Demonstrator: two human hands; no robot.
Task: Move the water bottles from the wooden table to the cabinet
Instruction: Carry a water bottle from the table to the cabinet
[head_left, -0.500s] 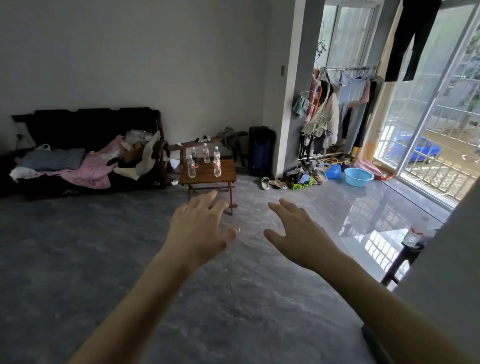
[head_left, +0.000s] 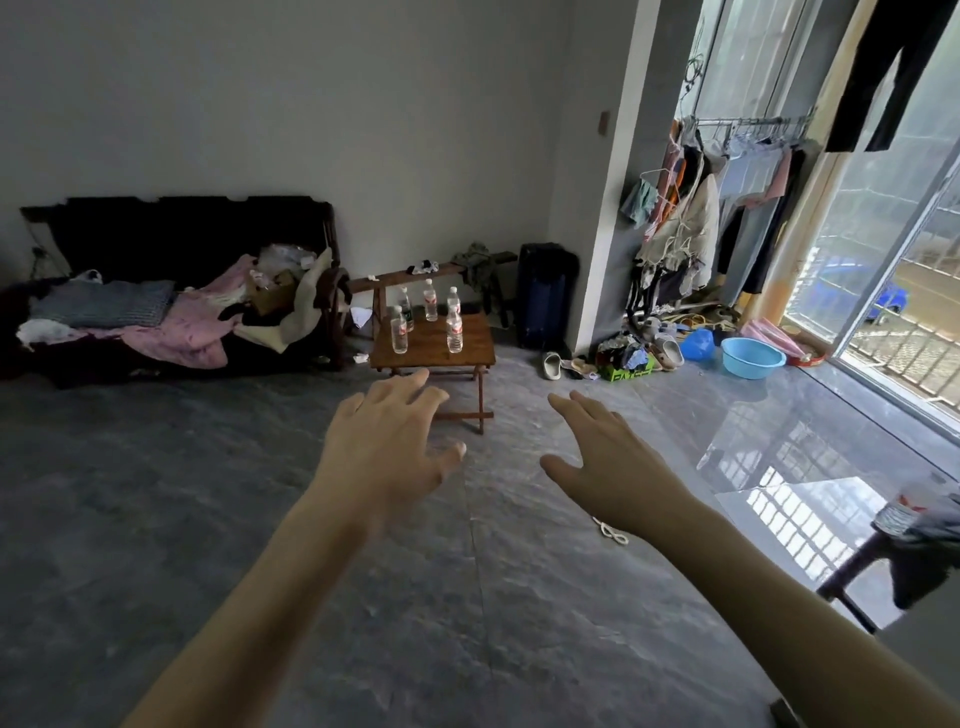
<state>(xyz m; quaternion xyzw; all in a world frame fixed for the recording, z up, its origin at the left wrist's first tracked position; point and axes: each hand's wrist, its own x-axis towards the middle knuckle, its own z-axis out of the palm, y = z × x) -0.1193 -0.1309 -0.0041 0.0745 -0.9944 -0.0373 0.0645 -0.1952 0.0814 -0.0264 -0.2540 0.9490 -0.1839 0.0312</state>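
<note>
Five water bottles (head_left: 455, 332) upright on the wooden table (head_left: 470, 349).

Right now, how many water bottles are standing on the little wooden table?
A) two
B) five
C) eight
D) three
B: five clear water bottles stand upright on the wooden table, two at the front and three behind them, while the left hand and the right hand reach out open and hold none of them.
</note>
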